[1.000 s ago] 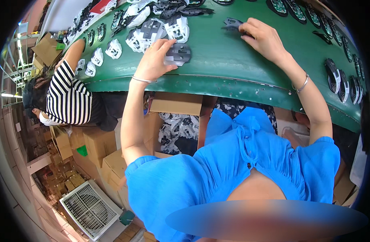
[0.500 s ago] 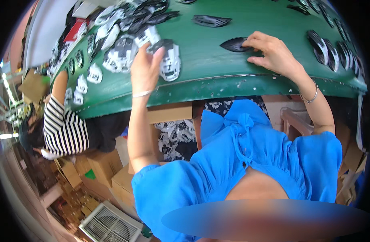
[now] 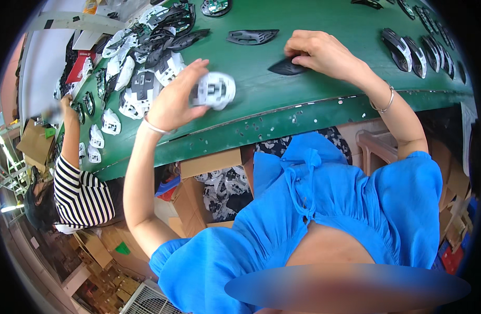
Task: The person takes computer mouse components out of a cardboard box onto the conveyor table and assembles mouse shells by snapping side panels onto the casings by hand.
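My left hand (image 3: 172, 102) grips a white plastic shell with dark cut-outs (image 3: 217, 90) by its side, between thumb and fingers, over the green table (image 3: 282, 99). Motion blurs the shell. Farther right, my right hand (image 3: 324, 52) is closed on the end of a black, pointed plastic shell (image 3: 287, 67); its tip points left, close to the tabletop. Beyond it lies a black slotted plastic piece (image 3: 252, 36). Next to my left hand is a grey-and-white shell (image 3: 138, 94), at the near side of a heap of black and white plastic parts (image 3: 164, 31).
Curved black-and-white parts (image 3: 396, 49) stand in a row at the right. Small white shells (image 3: 111, 121) line the table's left edge, where a person in a striped top (image 3: 83, 196) reaches in. A cardboard box (image 3: 211, 163) of parts sits below the table edge.
My left hand has moved left and down in the picture, and the white shell is now between its fingers. My right hand's fingers have closed on the black shell. The view has shifted slightly.
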Tool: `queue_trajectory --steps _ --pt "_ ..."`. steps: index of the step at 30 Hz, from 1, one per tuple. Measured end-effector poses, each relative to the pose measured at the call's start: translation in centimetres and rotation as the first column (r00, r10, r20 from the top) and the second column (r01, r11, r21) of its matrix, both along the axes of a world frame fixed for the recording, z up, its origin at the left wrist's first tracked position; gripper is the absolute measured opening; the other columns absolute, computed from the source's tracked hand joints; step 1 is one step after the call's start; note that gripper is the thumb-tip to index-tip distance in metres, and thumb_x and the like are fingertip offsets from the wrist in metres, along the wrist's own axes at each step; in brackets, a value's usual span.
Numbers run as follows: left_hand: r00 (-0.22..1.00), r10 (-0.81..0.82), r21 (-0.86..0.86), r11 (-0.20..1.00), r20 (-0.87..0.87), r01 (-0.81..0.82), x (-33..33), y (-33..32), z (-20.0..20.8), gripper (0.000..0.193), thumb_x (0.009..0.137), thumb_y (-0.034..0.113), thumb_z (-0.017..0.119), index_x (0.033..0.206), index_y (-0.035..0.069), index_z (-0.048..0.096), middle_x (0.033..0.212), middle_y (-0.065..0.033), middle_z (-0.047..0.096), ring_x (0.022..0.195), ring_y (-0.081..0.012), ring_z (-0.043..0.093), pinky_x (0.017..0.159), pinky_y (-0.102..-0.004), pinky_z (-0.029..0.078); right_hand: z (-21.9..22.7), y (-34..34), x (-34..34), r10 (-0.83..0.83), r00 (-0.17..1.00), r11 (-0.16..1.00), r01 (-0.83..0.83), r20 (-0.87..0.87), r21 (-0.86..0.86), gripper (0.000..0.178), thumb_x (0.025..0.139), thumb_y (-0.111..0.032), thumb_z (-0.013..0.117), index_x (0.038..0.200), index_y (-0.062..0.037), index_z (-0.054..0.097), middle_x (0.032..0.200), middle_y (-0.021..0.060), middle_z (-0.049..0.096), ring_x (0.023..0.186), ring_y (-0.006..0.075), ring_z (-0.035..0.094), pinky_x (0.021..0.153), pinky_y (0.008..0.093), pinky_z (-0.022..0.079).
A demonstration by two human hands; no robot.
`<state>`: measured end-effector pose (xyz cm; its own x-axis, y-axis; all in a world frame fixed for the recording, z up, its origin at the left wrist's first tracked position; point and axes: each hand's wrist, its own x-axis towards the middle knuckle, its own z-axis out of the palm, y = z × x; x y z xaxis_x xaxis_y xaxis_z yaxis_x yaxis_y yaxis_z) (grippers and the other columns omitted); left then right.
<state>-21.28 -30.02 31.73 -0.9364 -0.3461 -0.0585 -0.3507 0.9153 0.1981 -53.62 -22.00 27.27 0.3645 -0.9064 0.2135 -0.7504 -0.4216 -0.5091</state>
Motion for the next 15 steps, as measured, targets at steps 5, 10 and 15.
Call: queue_trajectory --steps 5,10,15 --pt "0.392 0.906 0.979 0.195 -0.158 -0.055 -4.8 3.4 -4.7 0.045 0.086 0.028 0.061 0.118 -0.001 0.048 0.089 -0.0091 0.059 0.083 -0.0203 0.060 0.080 -0.0430 0.052 -0.2 0.5 -2.1 -0.088 0.995 0.995 0.090 -0.050 0.033 0.014 0.078 -0.011 0.067 0.086 -0.0041 0.058 0.078 0.0064 0.062 0.072 0.0235 0.061 0.064 0.0332 0.049" --pt "0.236 0.965 0.874 -0.214 0.119 0.436 -8.5 5.8 -5.0 0.060 0.089 0.057 0.044 0.106 0.000 0.056 0.082 -0.0100 0.060 0.078 -0.0221 0.060 0.076 -0.0480 0.052 2.1 2.6 0.0 -0.384 0.634 0.921 0.207 0.672 0.331 0.014 0.081 -0.011 0.070 0.082 -0.0034 0.058 0.070 -0.0014 0.058 0.060 0.0038 0.056 0.051 0.0186 0.045" --pt "0.183 0.981 0.871 -0.028 -0.071 0.491 -11.7 7.9 -2.5 0.067 0.092 0.063 0.028 0.112 0.005 0.055 0.099 -0.0068 0.063 0.087 -0.0170 0.061 0.079 -0.0337 0.051 4.5 3.2 5.7 -0.236 0.397 0.966 -0.006 0.887 0.260 0.015 0.078 -0.006 0.073 0.079 -0.0011 0.059 0.067 0.0002 0.059 0.058 0.0048 0.057 0.050 0.0177 0.047"
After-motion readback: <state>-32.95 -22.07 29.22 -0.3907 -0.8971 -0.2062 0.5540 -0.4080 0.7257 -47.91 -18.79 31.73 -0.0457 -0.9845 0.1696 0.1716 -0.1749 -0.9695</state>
